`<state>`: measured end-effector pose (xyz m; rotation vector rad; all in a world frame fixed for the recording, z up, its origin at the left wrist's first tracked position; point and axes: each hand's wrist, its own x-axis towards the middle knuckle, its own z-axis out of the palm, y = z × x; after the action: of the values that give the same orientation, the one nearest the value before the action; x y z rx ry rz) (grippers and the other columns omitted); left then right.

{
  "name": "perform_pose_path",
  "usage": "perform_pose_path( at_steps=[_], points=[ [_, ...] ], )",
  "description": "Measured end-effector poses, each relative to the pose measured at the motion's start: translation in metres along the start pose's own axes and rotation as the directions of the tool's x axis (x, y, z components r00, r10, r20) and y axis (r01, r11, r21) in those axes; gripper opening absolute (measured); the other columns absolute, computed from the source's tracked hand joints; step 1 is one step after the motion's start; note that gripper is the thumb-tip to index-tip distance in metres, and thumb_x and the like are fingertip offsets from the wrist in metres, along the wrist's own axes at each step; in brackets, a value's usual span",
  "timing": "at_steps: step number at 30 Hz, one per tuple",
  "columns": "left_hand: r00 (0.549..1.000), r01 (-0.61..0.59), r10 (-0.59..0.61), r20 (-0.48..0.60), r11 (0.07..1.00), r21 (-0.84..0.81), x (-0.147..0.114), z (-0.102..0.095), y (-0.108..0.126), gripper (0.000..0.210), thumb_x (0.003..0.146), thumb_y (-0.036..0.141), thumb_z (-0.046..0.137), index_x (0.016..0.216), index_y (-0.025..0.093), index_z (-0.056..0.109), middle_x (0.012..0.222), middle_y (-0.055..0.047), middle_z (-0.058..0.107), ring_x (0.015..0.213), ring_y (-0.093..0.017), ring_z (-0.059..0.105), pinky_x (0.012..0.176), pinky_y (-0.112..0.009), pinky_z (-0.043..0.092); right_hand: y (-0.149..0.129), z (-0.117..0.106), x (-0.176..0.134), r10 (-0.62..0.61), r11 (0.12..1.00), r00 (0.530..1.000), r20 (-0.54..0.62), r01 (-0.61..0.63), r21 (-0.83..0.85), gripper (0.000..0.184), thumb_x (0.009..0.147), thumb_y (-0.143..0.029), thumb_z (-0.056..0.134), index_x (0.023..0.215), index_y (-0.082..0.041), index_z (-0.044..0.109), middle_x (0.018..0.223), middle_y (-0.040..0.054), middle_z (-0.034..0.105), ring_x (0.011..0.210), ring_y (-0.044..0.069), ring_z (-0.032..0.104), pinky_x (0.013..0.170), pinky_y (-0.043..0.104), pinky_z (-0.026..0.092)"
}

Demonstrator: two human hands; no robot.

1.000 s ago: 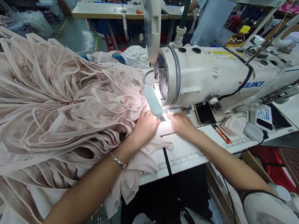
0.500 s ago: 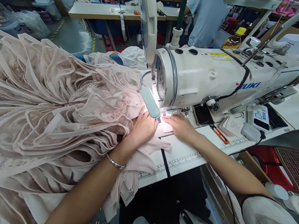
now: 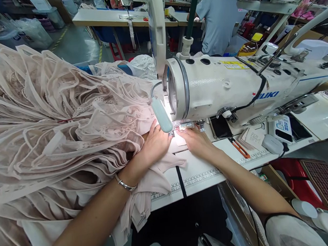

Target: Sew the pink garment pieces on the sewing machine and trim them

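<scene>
At the lit needle area of a white sewing machine [image 3: 208, 86], my left hand [image 3: 156, 143] presses and grips pale pink fabric [image 3: 162, 174]. A small grey-green lamp [image 3: 162, 115] on a bent neck covers some of its fingertips. From the other side my right hand [image 3: 194, 139] reaches under the machine head with fingers drawn together. Glare and the presser parts hide what its fingertips hold. A large bundle of pale pink lace-trimmed garments [image 3: 72, 138], tied in the middle, lies against my left forearm. Some fabric hangs over the table's front edge.
Right of my right hand lie a black phone [image 3: 220, 127], orange thread snips [image 3: 239, 148], paper tags [image 3: 250, 139] and a grey case [image 3: 273, 144]. A printed ruler [image 3: 201, 176] runs along the front edge. Behind the machine, a person in a light blue shirt [image 3: 219, 22] stands.
The camera view has shifted slightly, so the machine sits a little further left and lower. Both hands stay at the needle area, with the fabric almost unmoved.
</scene>
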<state>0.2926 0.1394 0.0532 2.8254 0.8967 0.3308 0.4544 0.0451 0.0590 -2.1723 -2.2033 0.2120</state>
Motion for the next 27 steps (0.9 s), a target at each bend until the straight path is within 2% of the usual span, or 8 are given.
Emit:
perform_pose_path(
  at_steps=[11,17,23,27],
  points=[
    [0.997,-0.005,0.007,-0.077,1.000,0.017,-0.001,0.007,-0.003,0.022,0.096,0.021,0.048,0.112,0.014,0.061,0.106,-0.013,0.068,0.113,-0.029,0.061,0.104,-0.045,0.046,-0.004,-0.006,0.001,0.047,0.999,0.996,0.077,-0.046,-0.019,0.063,0.091,0.000,0.029,0.147,-0.019,0.050,0.136,0.0117,0.062,0.127,0.028,0.053,0.116,0.049,0.027],
    [0.996,-0.018,0.021,-0.082,0.999,0.037,-0.001,0.009,-0.004,0.020,0.095,0.021,0.051,0.110,0.015,0.062,0.105,-0.013,0.069,0.114,-0.029,0.061,0.107,-0.046,0.045,-0.005,-0.009,0.001,0.060,0.997,0.994,0.086,-0.063,0.034,0.060,0.092,-0.002,0.031,0.147,-0.020,0.050,0.133,0.0116,0.063,0.130,0.030,0.049,0.108,0.047,0.035],
    [0.997,-0.034,0.037,-0.071,0.998,0.049,-0.001,0.002,-0.003,0.021,0.096,0.021,0.048,0.109,0.014,0.064,0.107,-0.015,0.069,0.114,-0.030,0.060,0.104,-0.046,0.045,-0.003,0.000,0.003,0.021,1.000,1.000,-0.019,-0.021,-0.016,0.056,0.093,-0.005,0.033,0.142,-0.022,0.054,0.123,0.0116,0.068,0.112,0.029,0.059,0.102,0.047,0.040],
    [0.998,-0.037,0.042,-0.051,0.995,0.091,-0.002,-0.005,-0.001,0.025,0.097,0.028,0.050,0.112,0.015,0.064,0.112,-0.016,0.068,0.117,-0.033,0.058,0.103,-0.048,0.044,-0.007,0.004,0.003,0.015,0.998,0.993,-0.113,-0.022,-0.056,0.046,0.098,-0.011,0.030,0.128,-0.018,0.064,0.109,0.0140,0.071,0.105,0.031,0.059,0.098,0.046,0.043]
  ],
)
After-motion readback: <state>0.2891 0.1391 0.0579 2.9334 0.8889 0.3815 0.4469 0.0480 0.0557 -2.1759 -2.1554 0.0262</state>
